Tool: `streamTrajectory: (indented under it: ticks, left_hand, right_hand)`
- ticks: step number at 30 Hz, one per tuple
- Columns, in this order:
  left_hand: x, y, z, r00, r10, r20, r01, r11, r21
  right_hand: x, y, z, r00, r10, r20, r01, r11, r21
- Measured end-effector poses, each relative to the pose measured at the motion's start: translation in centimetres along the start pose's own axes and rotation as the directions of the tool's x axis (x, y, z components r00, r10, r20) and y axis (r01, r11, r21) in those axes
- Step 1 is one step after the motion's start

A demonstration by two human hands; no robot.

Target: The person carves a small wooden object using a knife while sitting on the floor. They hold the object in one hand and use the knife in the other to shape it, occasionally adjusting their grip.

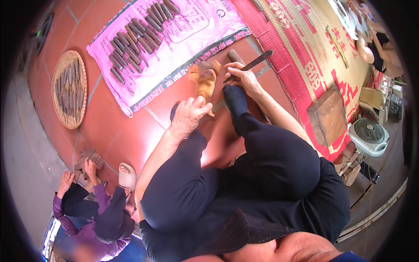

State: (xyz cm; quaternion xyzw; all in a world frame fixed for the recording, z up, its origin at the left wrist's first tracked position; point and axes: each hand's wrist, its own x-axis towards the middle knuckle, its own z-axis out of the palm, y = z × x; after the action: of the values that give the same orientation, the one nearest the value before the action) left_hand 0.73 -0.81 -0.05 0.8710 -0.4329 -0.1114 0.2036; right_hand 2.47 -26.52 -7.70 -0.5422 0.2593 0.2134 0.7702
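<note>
Between my two hands a stained yellow-brown cloth (205, 83) stretches over the red tile floor. My left hand (190, 114) is closed on the near end of this cloth, fingers pinched together. In my right hand (244, 79) is a long dark knife (258, 60), its broad end pointing away to the right; the fingers wrap round its narrower part. Just beyond that hand lies a brown wooden stick (235, 56), partly hidden by the fingers. My dark-socked right foot (235, 101) is right below the right hand.
A pink printed sack (152, 65) bears several dark-handled tools. Leftward stands a round woven basket (56, 98) with similar pieces. On the red-patterned mat (301, 56) sits a wooden block (327, 115), near a fan (369, 133). Lower left, a co-worker's hands (89, 170) touch a brown cloth (89, 157).
</note>
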Motion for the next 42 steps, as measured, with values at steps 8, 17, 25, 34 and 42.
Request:
streamTrajectory:
  ticks: [8, 17, 25, 34, 42]
  left_hand:
    - [-1.4, -0.8, 1.0, 0.995, 0.086, 0.059, -0.094, 0.984, 0.153]
    - [-3.3, -3.4, 3.7, 1.0, -0.017, -0.021, 0.017, 1.0, 0.011]
    - [-2.7, -4.9, 1.3, 0.999, 0.014, -0.051, -0.009, 0.995, 0.098]
    - [-3.3, -10.0, 2.8, 1.0, 0.018, -0.013, -0.014, 0.976, 0.216]
    - [-5.7, -6.6, 4.1, 0.907, -0.371, -0.2, 0.306, 0.906, -0.293]
  right_hand:
    - [0.5, -0.5, -0.3, 0.997, -0.071, 0.038, 0.078, 0.97, -0.229]
    - [1.7, 0.0, 1.0, 0.917, -0.195, 0.349, 0.399, 0.406, -0.822]
    - [0.7, -0.7, 0.5, 0.898, -0.204, 0.39, 0.438, 0.502, -0.746]
    - [-0.5, 0.7, 2.5, 0.945, -0.219, 0.241, 0.323, 0.533, -0.782]
    - [-0.4, 1.4, 2.0, 0.971, -0.099, 0.22, 0.227, 0.678, -0.699]
